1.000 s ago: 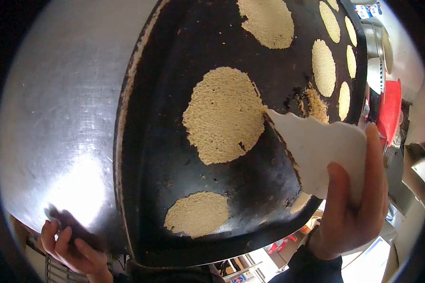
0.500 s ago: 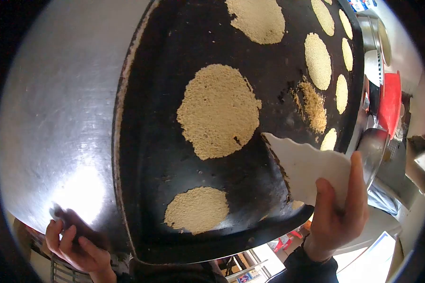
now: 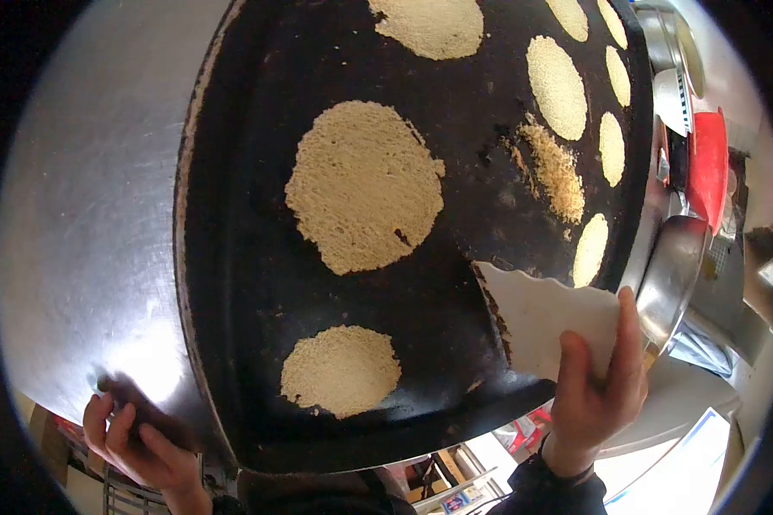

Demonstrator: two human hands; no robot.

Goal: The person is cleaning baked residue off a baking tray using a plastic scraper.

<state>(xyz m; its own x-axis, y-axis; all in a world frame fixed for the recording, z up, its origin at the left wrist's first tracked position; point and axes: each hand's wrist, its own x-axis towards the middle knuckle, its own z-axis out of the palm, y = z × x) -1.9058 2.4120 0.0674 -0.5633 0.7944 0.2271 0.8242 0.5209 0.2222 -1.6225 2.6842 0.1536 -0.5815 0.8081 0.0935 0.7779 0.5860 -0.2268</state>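
Observation:
My right hand (image 3: pixel 594 390) pinches a white scraper (image 3: pixel 545 318) with a wavy edge and dark residue along its left side. The scraper's residue-covered edge is at the surface of the black griddle (image 3: pixel 455 335). Left of it lies a large, round, grainy flatbread (image 3: pixel 365 184) with a small dark hole. A smaller flatbread (image 3: pixel 342 371) sits at the near side. At the lower left, my left hand (image 3: pixel 137 442) has its fingers loosely bent and apart, holding nothing, by the edge of the shiny metal counter (image 3: pixel 86 223).
More pale flatbreads (image 3: pixel 558 88) lie across the far and right parts of the griddle. Brown crumbs (image 3: pixel 554 170) are heaped among them. Beyond the right edge stand a metal bowl (image 3: pixel 672 279), a red container (image 3: pixel 707 172) and a white bowl (image 3: pixel 670 99).
The griddle and its flatbreads appear shifted left and slightly up, as the view has moved. The scraper and my right hand sit a little farther left and lower. My left hand has hardly moved.

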